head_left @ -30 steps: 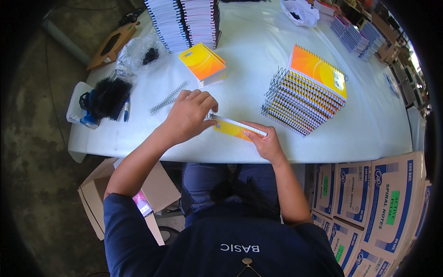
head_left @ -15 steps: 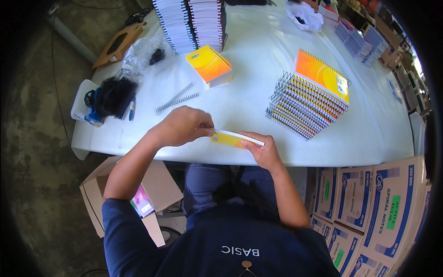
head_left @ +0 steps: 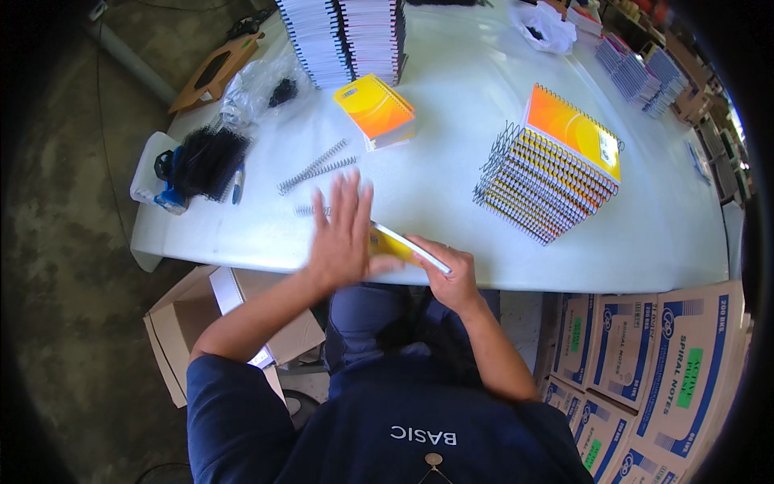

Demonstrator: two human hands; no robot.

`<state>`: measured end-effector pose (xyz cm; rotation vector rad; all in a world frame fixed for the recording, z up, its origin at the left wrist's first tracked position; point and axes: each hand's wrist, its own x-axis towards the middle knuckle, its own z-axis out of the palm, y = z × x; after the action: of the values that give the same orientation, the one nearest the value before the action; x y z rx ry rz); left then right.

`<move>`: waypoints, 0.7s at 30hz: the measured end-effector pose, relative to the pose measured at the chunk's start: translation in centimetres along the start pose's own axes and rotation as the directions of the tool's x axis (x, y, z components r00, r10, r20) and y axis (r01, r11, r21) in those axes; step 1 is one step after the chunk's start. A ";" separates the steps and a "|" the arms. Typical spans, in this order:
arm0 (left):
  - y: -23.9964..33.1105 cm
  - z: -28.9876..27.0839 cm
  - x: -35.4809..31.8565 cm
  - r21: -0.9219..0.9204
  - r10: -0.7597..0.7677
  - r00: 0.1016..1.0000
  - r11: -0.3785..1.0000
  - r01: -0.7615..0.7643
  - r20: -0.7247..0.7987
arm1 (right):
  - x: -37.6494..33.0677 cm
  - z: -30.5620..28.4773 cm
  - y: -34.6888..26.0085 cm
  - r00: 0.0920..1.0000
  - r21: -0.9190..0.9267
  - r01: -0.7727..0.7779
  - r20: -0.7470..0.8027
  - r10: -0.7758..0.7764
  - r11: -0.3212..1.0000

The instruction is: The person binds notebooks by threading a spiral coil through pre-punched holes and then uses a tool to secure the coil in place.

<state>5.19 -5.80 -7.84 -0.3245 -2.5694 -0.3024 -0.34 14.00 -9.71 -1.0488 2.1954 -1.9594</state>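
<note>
My right hand (head_left: pixel 451 273) grips one end of a thin yellow notebook (head_left: pixel 393 244), held on edge above the table's front edge. Beside its other end, my left hand (head_left: pixel 343 230) is spread flat with fingers extended, slightly blurred and holding nothing. A short wire coil (head_left: pixel 305 210) shows by the left fingers, partly hidden behind them. Two longer loose coils (head_left: pixel 318 168) lie crossed on the table beyond. Farther back sits a small stack of orange-yellow notebooks (head_left: pixel 376 109). To the right stands a taller stack of coil-bound notebooks (head_left: pixel 556 173).
Tall stacks of bound pages (head_left: pixel 318 44) stand at the back. At left are a white bin (head_left: pixel 145 173), a heap of black coils (head_left: pixel 208 164) and clear plastic (head_left: pixel 250 93). Below the white table (head_left: pixel 451 185) are an open carton (head_left: pixel 173 323) at left and stacked cartons (head_left: pixel 677 379) at right.
My left hand has let go of the notebook's edge and opened out. The short coil now shows near its fingers. A white, paper-like piece now shows at the open carton.
</note>
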 end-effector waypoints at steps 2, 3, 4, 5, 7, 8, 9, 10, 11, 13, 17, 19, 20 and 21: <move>0.5 2.1 -5.4 0.061 0.180 0.976 0.980 -0.188 0.121 | -0.4 0.3 0.2 0.999 0.016 0.022 -0.024 -0.021 1.000; 0.6 2.0 -6.6 0.252 0.349 0.893 0.872 -0.420 0.283 | -0.2 0.3 0.2 0.998 0.020 0.063 -0.030 -0.063 0.998; 0.6 0.9 -4.7 0.325 0.402 0.902 0.841 -0.432 0.159 | -0.8 0.4 0.2 0.996 0.024 0.080 -0.033 -0.079 0.997; -0.2 0.4 -1.9 0.398 0.304 0.950 0.881 -0.254 -0.067 | -1.2 0.6 0.2 0.997 -0.002 0.076 -0.019 -0.076 0.997; -5.6 1.8 -3.5 0.233 -0.060 0.964 0.965 0.122 -0.258 | -0.8 2.1 -0.5 0.992 -0.017 0.123 0.044 -0.122 0.992; -4.3 2.7 -3.2 0.253 -0.064 0.982 0.961 0.109 -0.178 | -0.8 2.2 -0.3 0.984 -0.033 0.176 0.001 -0.176 0.984; -3.1 3.0 -3.0 0.280 -0.066 0.993 0.956 0.091 -0.098 | -0.8 2.0 -0.2 0.990 -0.026 0.137 -0.035 -0.138 0.990; -0.7 3.5 -6.4 0.253 0.024 0.991 0.966 -0.057 0.131 | -0.8 2.0 0.0 0.992 -0.009 0.104 -0.069 -0.105 0.995; 0.2 3.9 -8.7 0.198 0.114 0.929 0.961 -0.194 0.353 | -0.7 2.3 -0.1 0.992 0.015 0.073 -0.102 -0.071 0.997; -0.6 2.6 -5.4 0.268 0.239 0.969 0.940 -0.213 -0.068 | 0.2 2.0 -0.4 0.986 -0.023 0.155 -0.062 -0.156 0.988; -3.9 1.3 -2.5 0.075 -0.117 0.927 0.985 0.153 -0.355 | -0.4 2.6 -0.3 0.982 -0.046 0.188 0.025 -0.187 0.981; -0.8 4.2 -6.0 -0.069 -0.154 0.983 0.984 0.162 0.104 | -0.6 2.4 0.2 0.980 -0.073 0.196 -0.008 -0.197 0.978; 0.8 4.2 -8.1 0.082 0.092 0.973 0.990 -0.111 0.213 | -0.9 1.7 1.2 0.986 -0.077 0.166 -0.019 -0.168 0.983; 1.1 3.1 -8.3 0.149 0.380 0.899 0.898 -0.415 0.218 | -0.4 1.4 1.2 0.975 -0.091 0.224 0.012 -0.224 0.970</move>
<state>10.94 -5.28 -14.70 -0.8263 -2.6013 0.1339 0.01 12.95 -11.28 -1.3666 2.2753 -1.9531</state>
